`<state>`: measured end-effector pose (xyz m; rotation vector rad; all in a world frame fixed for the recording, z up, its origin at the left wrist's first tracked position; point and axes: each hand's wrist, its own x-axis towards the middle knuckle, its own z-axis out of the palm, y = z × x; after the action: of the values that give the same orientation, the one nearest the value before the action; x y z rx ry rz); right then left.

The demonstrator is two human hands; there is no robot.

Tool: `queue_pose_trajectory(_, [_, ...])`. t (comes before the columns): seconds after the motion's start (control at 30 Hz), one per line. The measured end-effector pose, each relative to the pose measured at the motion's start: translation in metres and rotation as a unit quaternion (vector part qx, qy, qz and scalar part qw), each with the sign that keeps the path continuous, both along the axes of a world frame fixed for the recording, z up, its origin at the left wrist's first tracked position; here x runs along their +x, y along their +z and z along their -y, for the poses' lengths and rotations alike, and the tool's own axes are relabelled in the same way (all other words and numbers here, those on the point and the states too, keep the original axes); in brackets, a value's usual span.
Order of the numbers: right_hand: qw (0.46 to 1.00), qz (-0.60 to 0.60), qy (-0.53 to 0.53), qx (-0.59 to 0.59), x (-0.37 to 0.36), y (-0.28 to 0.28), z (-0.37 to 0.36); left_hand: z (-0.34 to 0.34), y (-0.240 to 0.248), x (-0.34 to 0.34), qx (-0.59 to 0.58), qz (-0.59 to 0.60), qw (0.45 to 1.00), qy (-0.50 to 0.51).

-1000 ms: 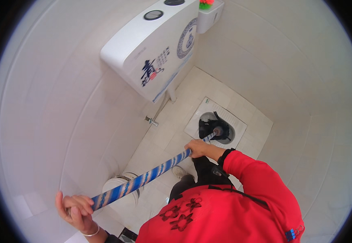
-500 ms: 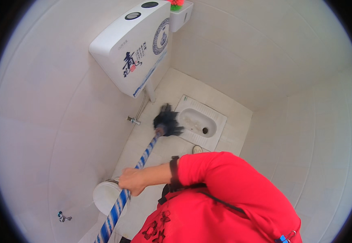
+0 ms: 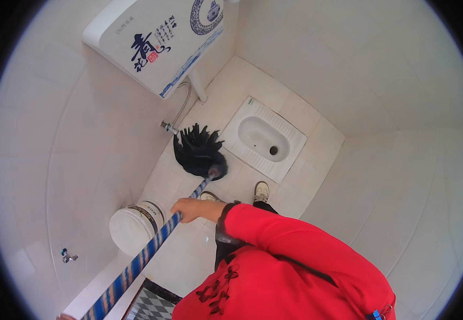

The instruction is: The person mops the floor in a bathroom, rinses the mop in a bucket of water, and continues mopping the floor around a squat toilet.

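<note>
My right hand, at the end of a red sleeve, is closed around the blue-and-white striped handle of a mop. The handle slants from the lower left down toward the floor. At its far end the black strands of the mop head lie fanned out on the tiles, left of a white squat toilet. The strands reach close to a small valve on the left wall. Of my left hand only a sliver shows at the lower-left edge, beside the upper handle; its fingers are hidden.
A white bucket stands by the left wall, close to the handle. Above are a patterned white cistern and its pipe. A tap juts from the left wall. My shoe is just before the toilet. A checkered mat lies at lower left.
The mop head has shifted left, away from the toilet's edge, and its strands have spread toward the wall valve. My right hand appears closer to the mop head. The view has shifted too.
</note>
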<state>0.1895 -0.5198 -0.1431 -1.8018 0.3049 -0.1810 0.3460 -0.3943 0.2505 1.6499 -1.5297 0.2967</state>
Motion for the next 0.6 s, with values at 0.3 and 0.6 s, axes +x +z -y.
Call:
queue_pose_trajectory(0.3, [0.985, -0.169, -0.021, -0.007, -0.126, -0.051, 0.003, 0.000, -0.084, -0.022, -0.002, -0.378, 0.924, 0.063])
queue_pose_trajectory(0.6, [0.949, -0.296, 0.082, -0.070, -0.229, -0.064, 0.009, -0.015, -0.167, -0.055, 0.047, -0.486, 0.870, 0.063])
